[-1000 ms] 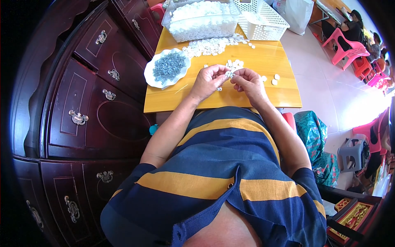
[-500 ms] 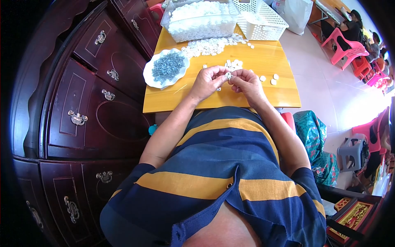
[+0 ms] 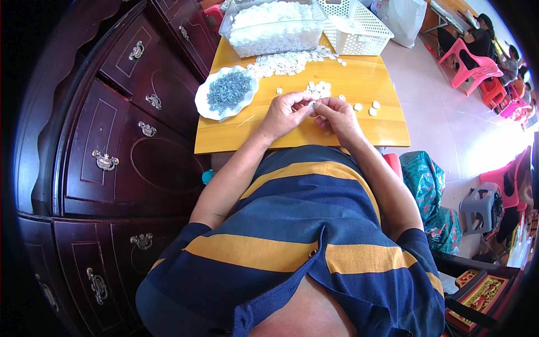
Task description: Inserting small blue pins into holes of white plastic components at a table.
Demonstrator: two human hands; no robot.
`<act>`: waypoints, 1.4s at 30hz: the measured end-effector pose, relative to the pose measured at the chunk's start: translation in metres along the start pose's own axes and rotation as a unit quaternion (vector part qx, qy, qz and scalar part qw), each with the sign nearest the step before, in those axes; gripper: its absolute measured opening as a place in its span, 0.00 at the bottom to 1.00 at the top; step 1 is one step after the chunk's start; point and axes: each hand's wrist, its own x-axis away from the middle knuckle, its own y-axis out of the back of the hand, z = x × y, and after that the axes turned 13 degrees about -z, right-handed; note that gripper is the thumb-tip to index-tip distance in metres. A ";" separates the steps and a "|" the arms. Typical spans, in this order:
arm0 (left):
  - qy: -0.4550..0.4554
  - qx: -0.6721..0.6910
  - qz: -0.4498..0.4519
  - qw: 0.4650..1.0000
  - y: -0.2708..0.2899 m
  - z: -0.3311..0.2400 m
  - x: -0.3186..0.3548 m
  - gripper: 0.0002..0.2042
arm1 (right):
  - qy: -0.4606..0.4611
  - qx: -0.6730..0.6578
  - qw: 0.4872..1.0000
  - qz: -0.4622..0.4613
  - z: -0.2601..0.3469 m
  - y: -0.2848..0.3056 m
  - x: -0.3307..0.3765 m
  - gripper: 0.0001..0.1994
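My left hand point(image 3: 285, 115) and my right hand point(image 3: 338, 117) meet above the near part of the wooden table point(image 3: 359, 78). Between their pinched fingertips is a small white plastic piece point(image 3: 313, 104), mostly covered by the fingers. Both hands are closed on it. Just beyond the fingers lies a little cluster of white pieces point(image 3: 319, 87). A few round white pieces point(image 3: 373, 112) rest to the right of my right hand. On the left, a white scalloped plate point(image 3: 202, 105) holds a heap of small bluish-grey metal parts point(image 3: 229, 91).
A clear bin point(image 3: 275, 42) full of white pieces stands at the back, with loose pieces point(image 3: 286, 63) spread before it. Beside it is a white perforated basket point(image 3: 365, 45). Dark drawers point(image 3: 112, 163) line the left. Pink chairs point(image 3: 474, 64) and seated people are at far right.
My fingertips have closed further over the small white piece, covering more of it. Both hands stay in nearly the same place.
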 end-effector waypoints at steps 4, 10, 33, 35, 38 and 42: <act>-0.024 -0.061 -0.008 0.998 -0.003 -0.020 0.003 0.18 | 0.019 -0.033 0.999 0.013 -0.005 0.001 -0.005 0.07; -0.165 -0.213 -0.046 0.962 -0.011 -0.027 0.008 0.18 | 0.019 -0.065 0.997 0.026 -0.007 -0.003 -0.003 0.08; -0.147 -0.232 -0.038 0.961 -0.008 -0.031 0.009 0.12 | -0.056 -0.095 0.993 0.032 -0.006 0.001 -0.005 0.09; -0.164 -0.225 -0.041 0.960 -0.008 -0.029 0.009 0.12 | -0.049 -0.091 0.994 0.028 -0.006 0.001 -0.005 0.09; -0.170 -0.219 -0.048 0.960 -0.008 -0.028 0.010 0.11 | -0.054 -0.096 0.994 0.017 -0.004 -0.001 -0.003 0.08; -0.171 -0.216 -0.052 0.960 -0.010 -0.027 0.009 0.11 | -0.054 -0.104 0.993 0.017 -0.002 -0.001 -0.001 0.08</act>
